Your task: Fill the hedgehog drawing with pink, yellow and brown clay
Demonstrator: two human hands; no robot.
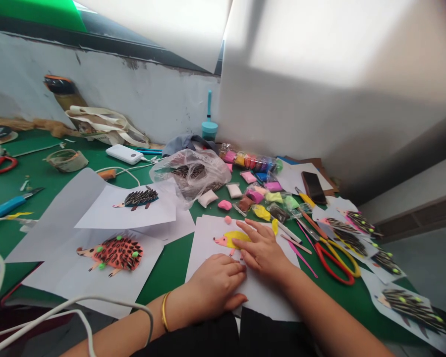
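Note:
On a white sheet of paper point(204, 238) in front of me is a hedgehog figure point(228, 240) with a yellow clay body and a pink face and feet. My right hand point(262, 250) lies over its rear part, fingers stretched and spread, the fingertips touching the yellow clay. Just below the figure, my left hand point(217, 280) rests on the paper with its fingers lying flat and a little bent. A small pink clay ball point(228, 219) sits above the figure, and a yellow clay piece point(275, 226) lies past my right fingers.
Clay packets point(262, 212) and a plastic bag of seeds point(191, 173) lie beyond the paper. Scissors point(336, 260) and a pink tool point(303, 259) are at right. Finished hedgehog pictures point(115, 253) lie on both sides. A white cable point(78, 300) crosses the left front.

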